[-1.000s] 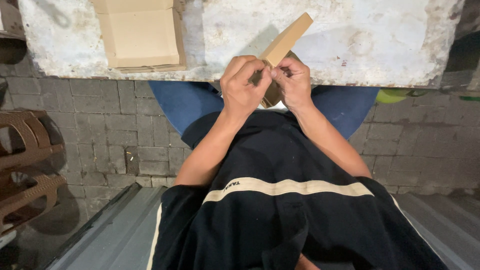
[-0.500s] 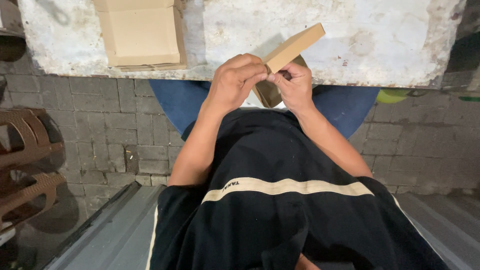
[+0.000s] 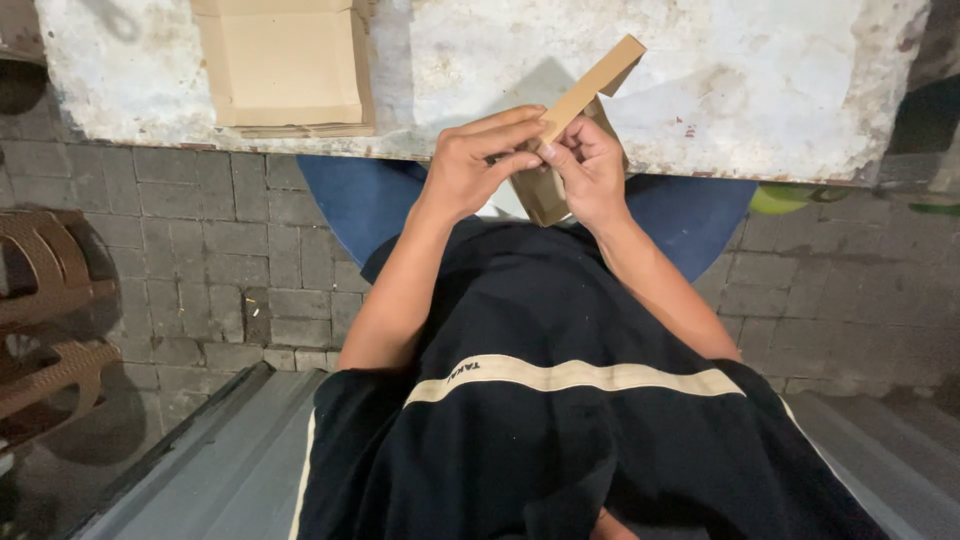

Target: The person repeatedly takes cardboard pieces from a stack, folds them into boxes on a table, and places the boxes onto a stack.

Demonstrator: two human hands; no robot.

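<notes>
Item, one small brown cardboard box (image 3: pixel 560 150): we are pinching it closed-fingered between our left hand (image 3: pixel 475 165) and right hand (image 3: pixel 590 170), its flap's long axis running up and rightward from the grip (over the white table (image 3: pixel 760 90)), both hands equally near.

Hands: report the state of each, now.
Left hand: closed, fingers pinching the brown cardboard piece.
Right hand: closed, gripping the same cardboard piece from the other side.
</notes>
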